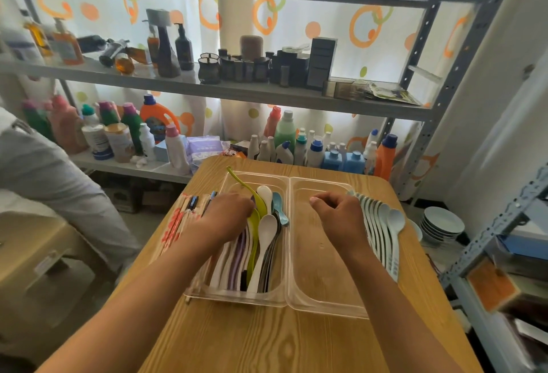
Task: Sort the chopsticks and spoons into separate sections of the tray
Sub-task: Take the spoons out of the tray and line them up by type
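Wooden table (267, 343); left hand (228, 215) down among tray spoons (265, 236), grip unclear; right hand (338, 215) curled, empty

We see a table (296, 343) of pale wood-grain finish, smooth and slightly shiny. On it sits a clear, glossy plastic tray (323, 298). The spoons (265, 236) in its left section look like smooth plastic, white, green and purple. The pale spoons (385, 230) beside it are glossy too. The chopsticks (178, 224) look paper-wrapped.
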The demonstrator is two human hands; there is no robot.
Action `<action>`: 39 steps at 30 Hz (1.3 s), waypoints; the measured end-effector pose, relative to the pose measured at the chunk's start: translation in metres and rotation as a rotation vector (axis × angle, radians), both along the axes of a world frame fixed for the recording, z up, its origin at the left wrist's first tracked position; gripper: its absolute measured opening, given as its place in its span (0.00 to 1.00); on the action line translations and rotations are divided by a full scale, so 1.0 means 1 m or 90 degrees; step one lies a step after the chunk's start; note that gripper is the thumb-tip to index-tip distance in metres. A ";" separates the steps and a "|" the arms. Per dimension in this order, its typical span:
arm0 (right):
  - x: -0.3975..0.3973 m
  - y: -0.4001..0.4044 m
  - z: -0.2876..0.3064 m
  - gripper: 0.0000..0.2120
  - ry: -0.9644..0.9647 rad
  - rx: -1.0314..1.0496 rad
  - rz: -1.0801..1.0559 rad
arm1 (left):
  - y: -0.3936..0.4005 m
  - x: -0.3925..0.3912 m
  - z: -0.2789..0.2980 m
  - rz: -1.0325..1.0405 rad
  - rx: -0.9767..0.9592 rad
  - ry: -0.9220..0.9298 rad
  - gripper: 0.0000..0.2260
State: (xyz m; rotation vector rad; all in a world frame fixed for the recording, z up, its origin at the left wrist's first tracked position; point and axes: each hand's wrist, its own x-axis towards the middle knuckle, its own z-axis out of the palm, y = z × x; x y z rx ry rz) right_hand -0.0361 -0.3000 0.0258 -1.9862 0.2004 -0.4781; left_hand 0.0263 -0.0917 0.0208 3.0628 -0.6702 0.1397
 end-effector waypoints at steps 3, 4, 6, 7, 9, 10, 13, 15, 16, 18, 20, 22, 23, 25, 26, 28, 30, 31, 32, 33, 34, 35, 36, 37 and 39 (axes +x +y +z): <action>0.001 -0.001 0.000 0.08 0.003 0.007 0.000 | 0.000 0.002 0.002 0.034 -0.069 -0.031 0.08; 0.001 -0.001 0.000 0.07 0.002 0.007 0.001 | -0.002 0.004 0.001 0.037 -0.098 -0.040 0.08; 0.001 0.000 0.000 0.07 0.001 0.006 0.001 | -0.009 0.003 -0.001 0.038 -0.155 -0.015 0.09; 0.000 0.000 0.000 0.07 0.000 0.005 0.001 | -0.014 0.001 -0.003 0.029 -0.163 0.007 0.11; 0.000 0.001 0.000 0.06 0.000 0.004 0.003 | -0.021 -0.004 -0.010 0.003 -0.131 0.038 0.18; 0.000 0.002 0.000 0.05 -0.001 0.006 0.004 | -0.023 -0.005 -0.013 -0.002 -0.111 0.041 0.19; 0.000 0.002 -0.004 0.06 0.000 0.007 0.009 | -0.020 -0.004 -0.021 0.009 -0.093 0.012 0.16; 0.000 0.001 -0.006 0.06 0.003 0.007 0.009 | -0.017 -0.002 -0.022 0.016 -0.106 0.014 0.15; 0.000 0.000 -0.008 0.06 0.007 0.008 0.008 | -0.016 -0.002 -0.021 0.008 -0.110 0.024 0.14; 0.000 -0.001 -0.009 0.07 0.011 0.007 0.007 | -0.018 -0.003 -0.018 -0.011 -0.106 0.029 0.16; 0.000 -0.001 -0.010 0.06 0.010 0.008 0.005 | -0.020 -0.003 -0.013 -0.010 -0.098 0.007 0.17; -0.001 -0.001 -0.011 0.06 0.011 0.012 0.003 | -0.020 -0.001 -0.009 -0.007 -0.070 -0.011 0.17; -0.002 -0.002 -0.011 0.06 0.010 0.014 0.003 | -0.018 0.000 -0.008 -0.011 -0.049 -0.006 0.16; -0.003 -0.002 -0.011 0.06 0.009 0.016 0.005 | -0.015 -0.001 -0.008 -0.022 -0.021 0.016 0.13; -0.003 -0.002 -0.011 0.06 0.008 0.017 0.006 | -0.014 -0.002 -0.010 -0.026 -0.022 0.022 0.12; -0.004 -0.002 -0.010 0.06 0.006 0.020 0.007 | -0.011 -0.004 -0.011 -0.021 -0.059 0.023 0.12; -0.005 -0.001 -0.010 0.06 0.007 0.022 0.008 | -0.007 -0.003 -0.012 -0.011 -0.110 0.021 0.13; -0.005 -0.001 -0.010 0.06 0.009 0.022 0.009 | -0.004 -0.002 -0.012 -0.005 -0.129 0.025 0.14; -0.005 -0.001 -0.009 0.06 0.011 0.024 0.009 | -0.001 -0.001 -0.012 0.005 -0.147 0.038 0.15; -0.006 -0.001 -0.009 0.06 0.011 0.026 0.010 | 0.003 0.000 -0.011 0.017 -0.162 0.052 0.15; -0.006 0.000 -0.008 0.06 0.010 0.029 0.012 | 0.007 0.001 -0.009 0.030 -0.168 0.067 0.15; -0.006 0.000 -0.007 0.06 0.009 0.032 0.012 | 0.011 0.002 -0.008 0.041 -0.162 0.084 0.14; -0.007 0.000 -0.006 0.05 0.008 0.035 0.013 | 0.014 0.002 -0.006 0.046 -0.149 0.103 0.13; -0.008 0.001 -0.005 0.05 0.008 0.038 0.015 | 0.017 0.003 -0.005 0.048 -0.137 0.123 0.12; -0.010 0.002 -0.004 0.05 0.005 0.045 0.018 | 0.022 0.004 -0.002 0.046 -0.135 0.155 0.12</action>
